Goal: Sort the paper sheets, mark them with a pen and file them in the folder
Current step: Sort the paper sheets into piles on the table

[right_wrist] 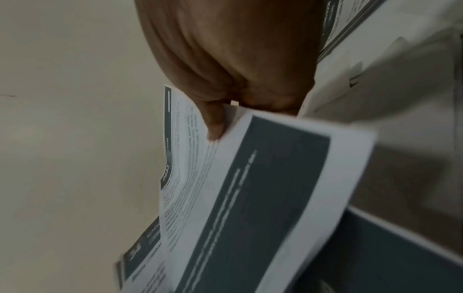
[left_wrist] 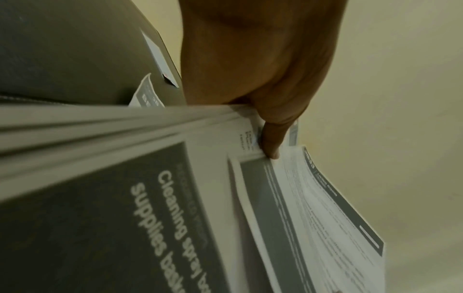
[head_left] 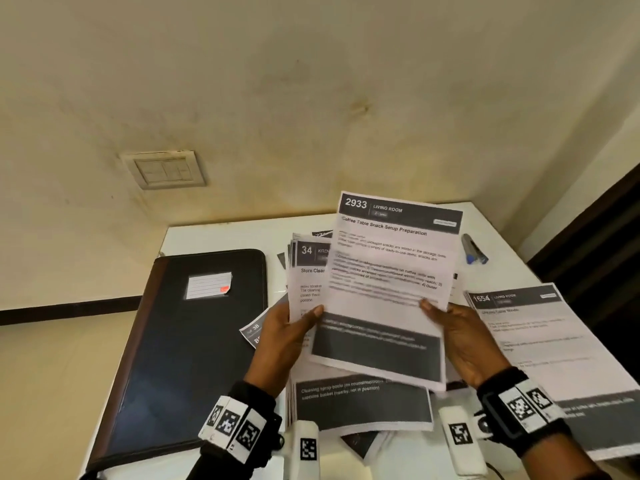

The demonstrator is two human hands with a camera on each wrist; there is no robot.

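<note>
Head view: the left hand [head_left: 289, 336] grips a stack of sheets [head_left: 360, 400] by its left edge, thumb on top, the top page headed 34. The right hand [head_left: 462, 344] pinches 1 sheet [head_left: 391, 271], headed 2933 LIVING ROOM, at its right edge and holds it raised over the stack. Both are above the white table [head_left: 221, 237]. A dark folder [head_left: 183, 348] with a small label lies closed on the table at the left. Another sheet [head_left: 540, 341], headed 1654, lies flat at the right. A pen [head_left: 473, 249] with a blue end lies at the far right of the table, well apart from the hands. More sheets lie spread under the stack.

Left wrist view: the left hand [left_wrist: 255, 65] has its thumb pressed on the stack [left_wrist: 125, 178], whose dark box reads "Cleaning spray".

Right wrist view: the right hand [right_wrist: 230, 59] pinches the curved sheet [right_wrist: 250, 188], thumb on its printed side.
</note>
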